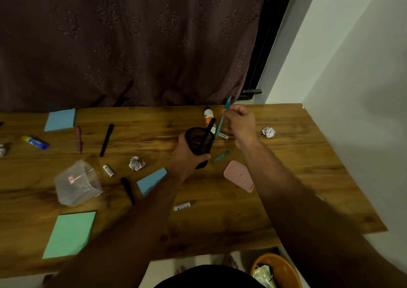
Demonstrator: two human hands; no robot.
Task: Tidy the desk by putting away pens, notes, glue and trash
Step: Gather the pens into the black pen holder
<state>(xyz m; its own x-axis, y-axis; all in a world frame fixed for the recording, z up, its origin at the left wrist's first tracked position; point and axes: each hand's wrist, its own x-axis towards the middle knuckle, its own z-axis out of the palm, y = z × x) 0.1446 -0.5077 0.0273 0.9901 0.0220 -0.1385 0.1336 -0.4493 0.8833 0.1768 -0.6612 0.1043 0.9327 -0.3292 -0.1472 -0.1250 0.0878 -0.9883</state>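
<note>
A: Your wooden desk looks messy. What are you holding?

B: Your left hand grips the black cup, one pen inside. Your right hand pinches a teal pen over it.

A: Much left?

B: Lots: pens, notes, glue, paper balls.

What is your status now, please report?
Left hand grips black mesh pen cup, one black pen inside. Right hand holds teal pen above cup. Nothing blocking.

A pen holder stands mid-desk: glue bottle just behind it, lid to its near right, container well left, one marker inside.
</note>
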